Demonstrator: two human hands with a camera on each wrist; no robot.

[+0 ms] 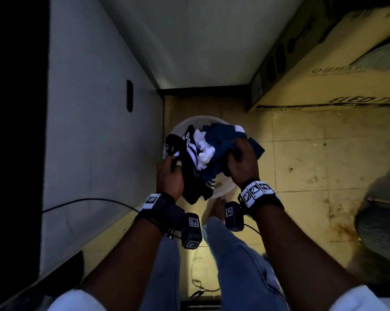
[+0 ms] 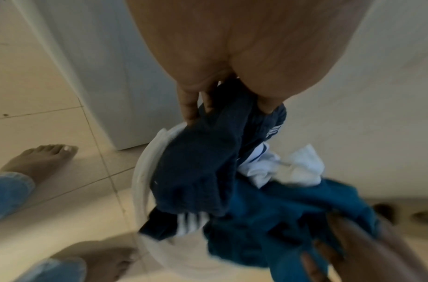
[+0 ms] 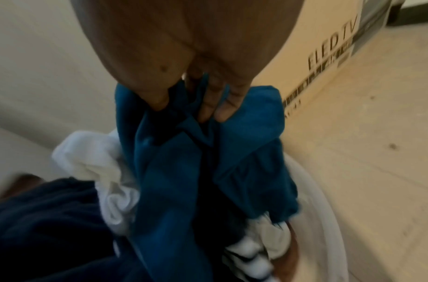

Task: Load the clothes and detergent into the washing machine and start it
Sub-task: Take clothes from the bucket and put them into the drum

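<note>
A white round basin (image 1: 221, 187) stands on the tiled floor beside the white washing machine (image 1: 95, 131). Above the basin hangs a bundle of clothes: a dark navy garment with white stripes (image 1: 189, 158), a white one (image 1: 204, 147) and a teal-blue one (image 1: 221, 142). My left hand (image 1: 170, 173) grips the navy garment (image 2: 203, 162), fingers curled into the cloth. My right hand (image 1: 241, 158) grips the teal garment (image 3: 174, 171) the same way. The basin rim (image 2: 140, 171) shows under the cloth, and the basin wall (image 3: 328, 219) curves below the teal garment.
A large cardboard TV box (image 1: 324, 86) stands at the right by the wall. A grey ribbed object (image 1: 380, 232) sits at the far right edge. My bare feet (image 2: 39, 162) stand close to the basin. A black cable (image 1: 88, 202) runs along the machine's side.
</note>
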